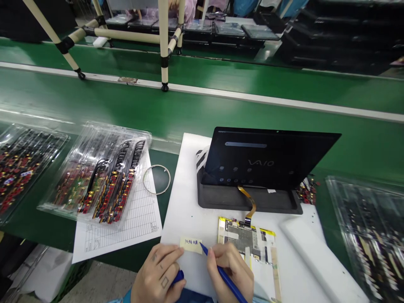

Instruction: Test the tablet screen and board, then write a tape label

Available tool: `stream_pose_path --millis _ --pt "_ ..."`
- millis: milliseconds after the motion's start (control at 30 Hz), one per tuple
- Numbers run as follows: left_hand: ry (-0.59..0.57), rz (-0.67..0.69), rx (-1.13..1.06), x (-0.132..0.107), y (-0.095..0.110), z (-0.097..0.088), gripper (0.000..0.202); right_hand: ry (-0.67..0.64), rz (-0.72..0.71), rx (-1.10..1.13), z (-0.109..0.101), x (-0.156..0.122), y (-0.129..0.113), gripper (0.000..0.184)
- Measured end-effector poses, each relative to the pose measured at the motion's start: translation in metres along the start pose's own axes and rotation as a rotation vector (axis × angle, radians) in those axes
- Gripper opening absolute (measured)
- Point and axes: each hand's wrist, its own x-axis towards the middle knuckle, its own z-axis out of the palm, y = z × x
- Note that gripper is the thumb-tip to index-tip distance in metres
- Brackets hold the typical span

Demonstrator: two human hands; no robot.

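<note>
- Right hand (230,273): narrow pinch around a slim blue pen (224,271), its tip touching the note.
- Left hand (157,274): curled around a small blue pen cap (178,277), pressing the note's left edge.
- Pale yellow paper note (191,245): near the front edge of the white mat (184,198); thin, light, flimsy, best lifted by a free corner.
- Gold-edged tablet circuit board (244,240), just right of the note: looks fragile, best held by its edges.

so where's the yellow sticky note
The sticky note sits low in the head view on the white sheet, touched by the left hand and the pen, just left of the circuit board.
</note>
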Motion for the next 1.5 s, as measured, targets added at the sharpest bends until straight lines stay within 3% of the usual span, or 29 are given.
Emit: stream_pose_path --millis 133,233,467,900,1500 --pt "-0.009 -0.001 -0.002 -0.0005 0.0001 0.0004 0.033 -0.004 0.054 -0.019 0.0002 -0.0023 0.0016 0.03" --pt "-0.009 -0.005 -0.002 -0.0006 0.0003 0.0001 0.033 -0.047 0.011 -0.02 -0.0006 -0.0024 0.0031 0.029" --pt "0.003 -0.001 0.001 -0.0006 -0.0001 -0.0008 0.033 0.0 0.051 -0.021 0.0016 -0.0034 0.003 0.03" --pt "-0.002 -0.008 0.001 -0.0017 0.0 0.0003 0.033 -0.04 -0.046 -0.003 -0.0018 0.004 -0.001 0.03" --pt "-0.014 -0.011 0.0 -0.0026 0.0007 0.0001 0.031 -0.024 0.045 0.003 -0.0027 -0.0009 -0.0004 0.03"
